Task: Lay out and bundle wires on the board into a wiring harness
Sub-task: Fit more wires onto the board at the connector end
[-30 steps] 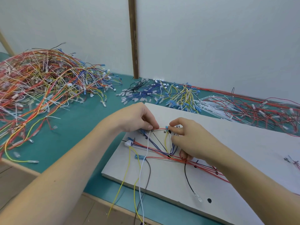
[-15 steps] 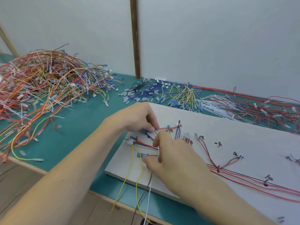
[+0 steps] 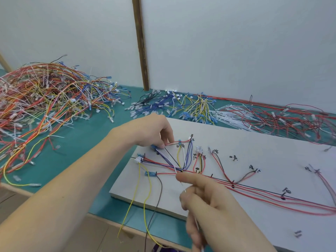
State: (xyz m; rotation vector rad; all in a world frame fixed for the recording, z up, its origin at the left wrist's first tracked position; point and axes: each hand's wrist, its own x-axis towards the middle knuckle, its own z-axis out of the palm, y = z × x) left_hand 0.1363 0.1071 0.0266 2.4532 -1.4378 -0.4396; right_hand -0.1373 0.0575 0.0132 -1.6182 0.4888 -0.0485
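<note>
My left hand (image 3: 154,131) pinches a blue connector (image 3: 154,147) on the board (image 3: 254,146); my right hand (image 3: 205,202) curls around a white wire (image 3: 183,187), its lower end hidden.

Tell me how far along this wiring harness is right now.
Done: red, blue and yellow wires are routed on the white board, meeting at one junction. In hand: the left hand pins a wire end near a blue connector; the right hand pinches a thin white strand, possibly a tie. Left: no finished bundling shows, and two yellow wires dangle off the edge.
</note>
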